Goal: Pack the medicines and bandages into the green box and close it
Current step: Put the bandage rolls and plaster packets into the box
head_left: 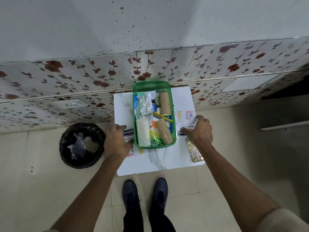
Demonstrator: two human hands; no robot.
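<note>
The green box [173,126] stands open on a small white marble-look table [160,163], with its translucent green lid [151,86] raised at the far end. Inside lie two tan bandage rolls [165,103], a white gauze pack [143,134], a silver foil strip [144,106] and several small packets. My left hand [117,141] rests over a plaster pack [129,135] on the table left of the box, fingers curled on it. My right hand [199,129] grips a second plaster pack [186,118] lying right of the box. A golden tablet strip [194,152] lies near my right wrist.
A black-lined waste bin [82,145] stands on the tiled floor left of the table. A floral-patterned wall [83,77] runs right behind the table. My dark shoes [145,195] stand at the table's near edge.
</note>
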